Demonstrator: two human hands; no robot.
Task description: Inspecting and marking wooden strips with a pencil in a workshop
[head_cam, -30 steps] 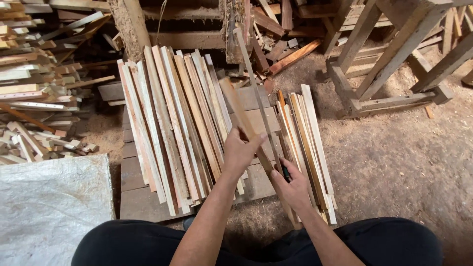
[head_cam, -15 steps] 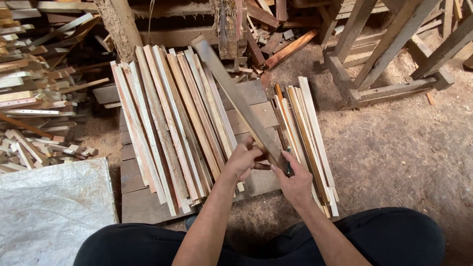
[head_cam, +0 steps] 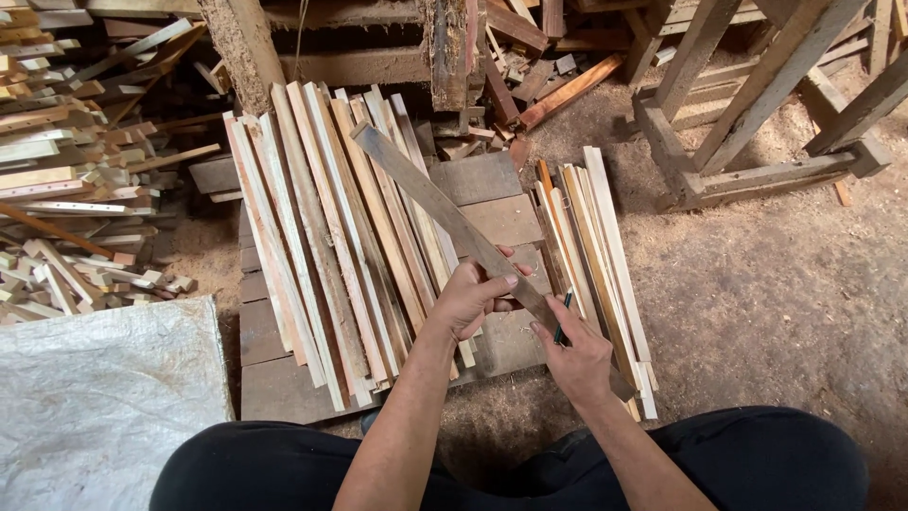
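Note:
A long grey-brown wooden slat (head_cam: pixel 430 194) runs diagonally from upper left down to the right, above a row of pale slats. My left hand (head_cam: pixel 470 298) grips the slat near its lower half. My right hand (head_cam: pixel 572 355) touches the slat's lower end and holds a thin dark pencil-like tool (head_cam: pixel 564 317) between its fingers. A wide stack of light wooden slats (head_cam: pixel 322 237) lies on a wooden board platform (head_cam: pixel 274 388) left of my hands. A smaller bundle of slats (head_cam: pixel 601 246) lies to the right of my hands.
A heap of short offcuts (head_cam: pixel 66 161) fills the left side. A grey tarp (head_cam: pixel 104 407) covers the lower left. A wooden trestle frame (head_cam: pixel 757 123) stands at the upper right on the sawdust floor (head_cam: pixel 785 312). My dark-trousered legs (head_cam: pixel 757 459) cross the bottom.
The grey slat, first low and mostly hidden among the pile, has been lifted and laid diagonally across the stack. My left hand has closed around it and my right hand has moved onto its lower end.

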